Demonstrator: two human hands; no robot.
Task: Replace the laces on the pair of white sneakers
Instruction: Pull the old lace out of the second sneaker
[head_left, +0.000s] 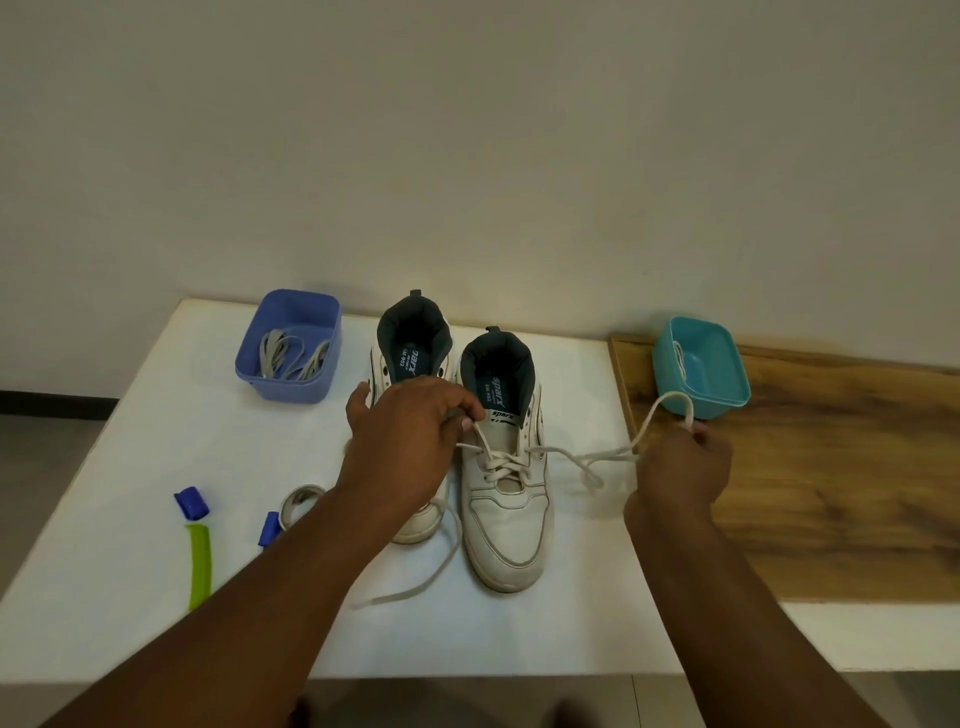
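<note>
Two white sneakers stand side by side on the white table (571, 597), toes toward me. The right sneaker (506, 514) has a cream lace (566, 457) crossed through its lower eyelets. My left hand (402, 441) pinches one lace strand above that sneaker's tongue and covers much of the left sneaker (410, 358). My right hand (683, 462), out to the right, grips the other strand, which loops up over my fingers. A loose lace end (415, 584) trails on the table in front of the shoes.
A purple-blue tub (291, 384) with grey laces stands at the back left. A teal tub (727, 384) holding a white lace sits on the wooden board (831, 493) at right. Blue clips (191, 503), a green strip (200, 564) and a tape roll (301, 501) lie at front left.
</note>
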